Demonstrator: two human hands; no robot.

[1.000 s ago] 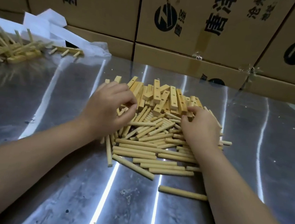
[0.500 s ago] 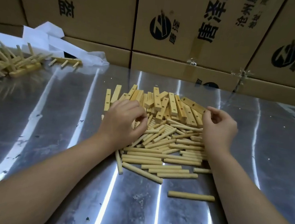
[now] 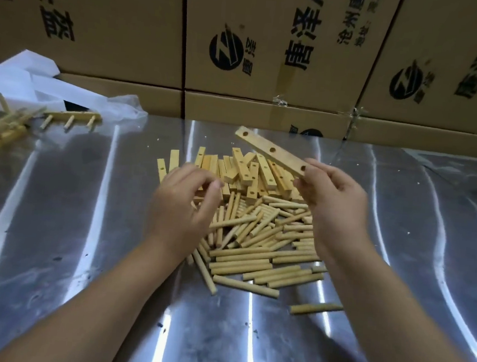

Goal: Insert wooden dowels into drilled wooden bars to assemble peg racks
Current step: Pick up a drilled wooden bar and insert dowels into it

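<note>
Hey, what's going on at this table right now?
A person is assembling peg racks at a metal table. The right hand pinches one end of a drilled bar, held above the bar pile; its three visible holes are empty. The left hand is over the loose dowels, fingers curled; whether it holds one is unclear. Finished racks lie at the far left.

Printed cardboard boxes (image 3: 114,42) stacked along the shiny metal worktop's (image 3: 57,223) far edge, and a crumpled white plastic bag (image 3: 22,78) at the far-left corner.
</note>
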